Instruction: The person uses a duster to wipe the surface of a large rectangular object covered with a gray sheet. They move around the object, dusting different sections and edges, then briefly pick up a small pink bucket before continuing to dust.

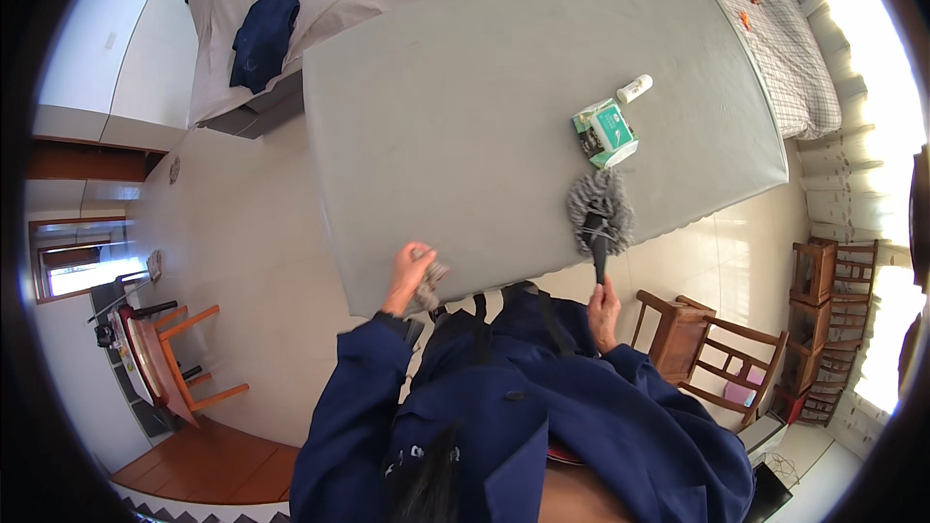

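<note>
- Left grip (405, 281), toward 8 o'clock, pinches a limp, crumpled grey-brown cloth (432, 283), presumably bunched for control.
- Right grip (605, 315), at 4 o'clock, wraps the smooth black handle of a shaggy grey duster (617, 205), likely keeping fingers clear of its fibres over the sleek grey bench (436, 126).
- Glossy, boxy green-white packet (608, 133) lies at the duster's 12 o'clock; white cylindrical bottle (635, 88), beyond at 1.

Duster handle (600, 264) partly hidden by right fingers (606, 300), cropped bedding (790, 68)
</note>
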Tool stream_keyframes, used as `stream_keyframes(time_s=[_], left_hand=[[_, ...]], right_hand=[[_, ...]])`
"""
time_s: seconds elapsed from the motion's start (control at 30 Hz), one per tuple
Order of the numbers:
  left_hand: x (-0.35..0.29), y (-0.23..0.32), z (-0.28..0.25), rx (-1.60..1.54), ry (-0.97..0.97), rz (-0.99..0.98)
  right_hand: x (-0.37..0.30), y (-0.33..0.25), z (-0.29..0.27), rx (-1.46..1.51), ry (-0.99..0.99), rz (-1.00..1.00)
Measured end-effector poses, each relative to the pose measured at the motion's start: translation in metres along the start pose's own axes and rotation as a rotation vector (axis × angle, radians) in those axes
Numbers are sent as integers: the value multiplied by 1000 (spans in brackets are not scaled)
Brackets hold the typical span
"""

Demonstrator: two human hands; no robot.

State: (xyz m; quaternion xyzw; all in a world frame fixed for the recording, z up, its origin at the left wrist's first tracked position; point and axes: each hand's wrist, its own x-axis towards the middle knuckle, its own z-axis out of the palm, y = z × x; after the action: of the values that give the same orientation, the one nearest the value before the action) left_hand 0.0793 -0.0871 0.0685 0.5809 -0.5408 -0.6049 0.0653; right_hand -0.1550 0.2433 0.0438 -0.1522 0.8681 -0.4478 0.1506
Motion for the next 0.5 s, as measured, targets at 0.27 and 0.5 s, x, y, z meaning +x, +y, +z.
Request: stream_keyframes(time_s=[0.27,0.5], left_hand=[[-44,-102,-118,-259,67,-37],[-85,-115,-183,-79,20,135]], right_hand=[[-65,-95,110,-16,-450,-105],[-69,-122,141,-69,-565,-487]])
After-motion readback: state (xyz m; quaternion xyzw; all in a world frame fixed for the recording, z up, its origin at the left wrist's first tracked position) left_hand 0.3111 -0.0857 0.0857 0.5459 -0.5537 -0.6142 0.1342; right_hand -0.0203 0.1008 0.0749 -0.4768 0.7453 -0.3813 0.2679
